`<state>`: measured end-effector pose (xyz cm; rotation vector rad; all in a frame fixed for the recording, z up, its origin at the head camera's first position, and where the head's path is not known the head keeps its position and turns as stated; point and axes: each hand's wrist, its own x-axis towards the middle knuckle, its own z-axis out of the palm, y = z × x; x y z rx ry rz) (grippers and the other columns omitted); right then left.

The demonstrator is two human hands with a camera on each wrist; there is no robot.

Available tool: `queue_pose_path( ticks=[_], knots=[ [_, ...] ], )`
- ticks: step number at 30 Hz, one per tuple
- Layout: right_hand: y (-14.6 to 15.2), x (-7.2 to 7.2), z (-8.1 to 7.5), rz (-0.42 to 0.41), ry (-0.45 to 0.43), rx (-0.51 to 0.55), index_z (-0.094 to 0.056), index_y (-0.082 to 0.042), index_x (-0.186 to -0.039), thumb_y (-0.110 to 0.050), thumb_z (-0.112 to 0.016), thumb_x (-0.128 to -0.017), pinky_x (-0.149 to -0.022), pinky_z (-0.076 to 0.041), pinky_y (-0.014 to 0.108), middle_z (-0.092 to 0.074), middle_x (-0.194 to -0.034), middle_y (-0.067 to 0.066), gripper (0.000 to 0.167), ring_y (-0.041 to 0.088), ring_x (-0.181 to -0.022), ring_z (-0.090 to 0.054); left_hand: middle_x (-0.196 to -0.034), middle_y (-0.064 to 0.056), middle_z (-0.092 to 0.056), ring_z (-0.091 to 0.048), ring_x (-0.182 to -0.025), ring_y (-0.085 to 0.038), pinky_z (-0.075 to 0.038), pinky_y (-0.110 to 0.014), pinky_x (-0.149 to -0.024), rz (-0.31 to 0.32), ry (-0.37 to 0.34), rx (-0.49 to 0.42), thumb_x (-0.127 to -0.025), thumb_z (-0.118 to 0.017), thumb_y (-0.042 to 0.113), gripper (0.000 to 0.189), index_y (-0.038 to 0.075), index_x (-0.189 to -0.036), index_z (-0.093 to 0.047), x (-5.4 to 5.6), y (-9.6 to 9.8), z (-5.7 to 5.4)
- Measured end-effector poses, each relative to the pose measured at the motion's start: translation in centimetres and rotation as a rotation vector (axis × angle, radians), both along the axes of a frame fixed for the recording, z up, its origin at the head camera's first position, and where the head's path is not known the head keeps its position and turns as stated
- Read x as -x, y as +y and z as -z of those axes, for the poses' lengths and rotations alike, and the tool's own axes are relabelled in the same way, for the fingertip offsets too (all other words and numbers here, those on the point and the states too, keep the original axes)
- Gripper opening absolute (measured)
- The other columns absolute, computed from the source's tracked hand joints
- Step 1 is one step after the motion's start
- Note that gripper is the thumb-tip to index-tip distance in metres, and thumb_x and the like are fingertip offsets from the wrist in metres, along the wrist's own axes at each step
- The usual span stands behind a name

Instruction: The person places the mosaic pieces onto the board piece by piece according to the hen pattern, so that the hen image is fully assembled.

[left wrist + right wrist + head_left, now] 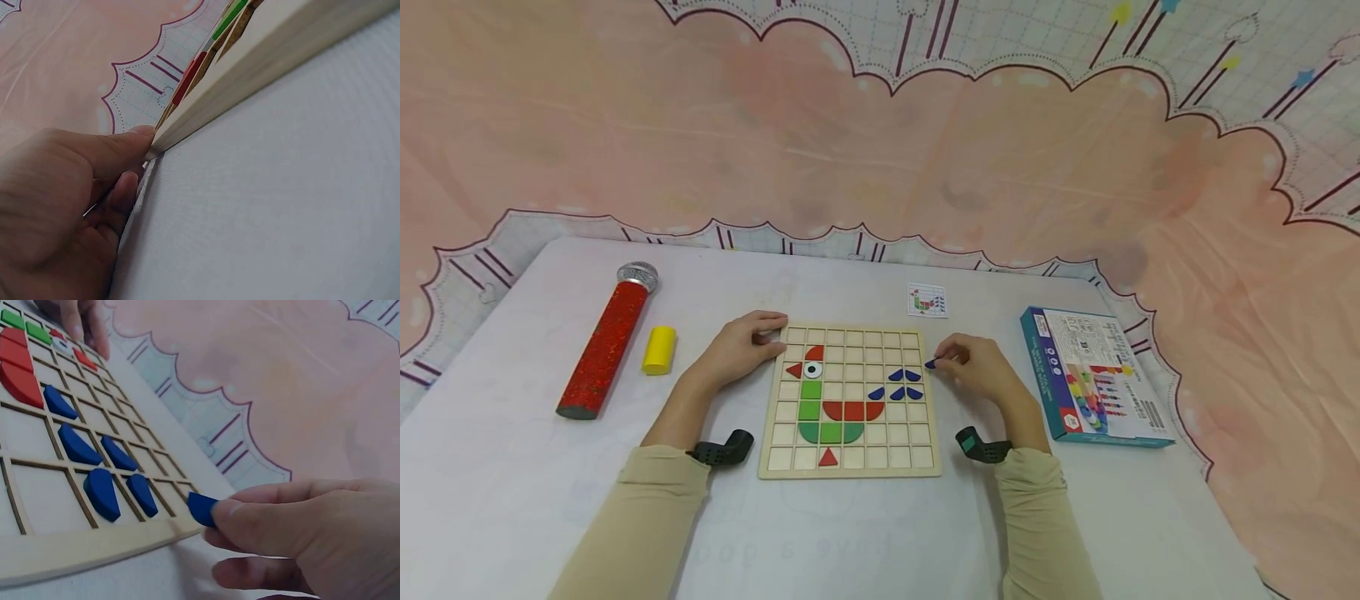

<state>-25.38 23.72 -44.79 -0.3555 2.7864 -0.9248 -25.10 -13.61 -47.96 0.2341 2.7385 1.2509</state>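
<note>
A square wooden grid board (pixel 897 457) lies on the table, with red, green and blue flat pieces and a round eye piece set in its cells like a bird. My left hand (pixel 741 343) holds the board at its far left corner, thumb against the edge in the left wrist view. Beside the board's right edge, my right hand (pixel 981 367) pinches a small blue wooden piece (pixel 200 509) between thumb and fingertips, just off the board. Several similar blue pieces (pixel 102 494) occupy cells near that side. Part of the held piece is hidden by the thumb.
A small picture card (pixel 927 301) lies behind the board. To the right is a printed box (pixel 1097 375). On the left are a red glittery microphone (pixel 604 350) and a yellow cylinder (pixel 659 350). Patterned cloth (pixel 820 150) hangs behind the white table (pixel 820 542).
</note>
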Motion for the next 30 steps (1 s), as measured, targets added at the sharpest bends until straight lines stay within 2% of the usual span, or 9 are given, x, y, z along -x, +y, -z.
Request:
queue_pose_path(
  ticks=[4, 10, 16, 22, 30],
  knots=[
    [-0.4, -0.2, -0.5, -0.068, -0.064, 0.034, -0.068, -0.020, -0.097, -0.022, -0.068, -0.087, -0.068, -0.048, 0.028, -0.066, -0.091, 0.001, 0.010, 0.019, -0.080, -0.055, -0.145, -0.009, -0.044, -0.051, -0.113, -0.030, -0.043, -0.047, -0.101, -0.003, -0.006, -0.002, -0.092, -0.062, 0.018, 0.050, 0.007, -0.139, -0.049, 0.0, 0.0, 0.0],
    [-0.9, -0.7, -0.9, -0.160, -0.106, 0.046, -0.072, -0.022, -0.097, -0.018, -0.070, -0.086, -0.079, -0.047, 0.030, -0.068, -0.092, -0.004, 0.011, 0.018, -0.086, -0.055, -0.145, -0.011, -0.044, -0.052, -0.113, -0.030, -0.043, -0.048, -0.101, -0.001, 0.001, -0.001, -0.092, -0.062, 0.018, 0.050, 0.006, -0.139, -0.049, -0.2, 0.1, 0.0],
    [-1.6, -0.9, -1.0, -0.238, -0.161, 0.058, -0.073, -0.018, -0.093, -0.014, -0.070, -0.086, -0.076, -0.048, 0.029, -0.070, -0.089, -0.004, 0.009, 0.016, -0.083, -0.056, -0.145, -0.012, -0.044, -0.052, -0.114, -0.031, -0.042, -0.049, -0.101, 0.005, 0.003, -0.003, -0.092, -0.062, 0.018, 0.050, 0.006, -0.139, -0.048, -0.2, 0.0, -0.1],
    [-2.5, -0.9, -0.6, -0.345, -0.154, 0.041, -0.074, -0.018, -0.090, -0.015, -0.071, -0.085, -0.078, -0.049, 0.026, -0.070, -0.090, -0.005, 0.006, 0.013, -0.084, -0.057, -0.145, -0.011, -0.044, -0.052, -0.114, -0.031, -0.042, -0.048, -0.102, -0.001, -0.004, -0.002, -0.092, -0.062, 0.018, 0.050, 0.006, -0.139, -0.049, -0.2, 0.0, -0.2],
    [-3.2, -1.0, -0.4, -0.369, -0.165, -0.023, -0.073, -0.021, -0.086, -0.017, -0.072, -0.084, -0.074, -0.049, 0.025, -0.069, -0.086, -0.007, 0.005, 0.012, -0.079, -0.056, -0.145, -0.011, -0.044, -0.051, -0.113, -0.030, -0.042, -0.048, -0.101, 0.000, 0.000, -0.001, -0.092, -0.062, 0.017, 0.049, 0.006, -0.138, -0.049, -0.1, -0.1, -0.1]
  ],
)
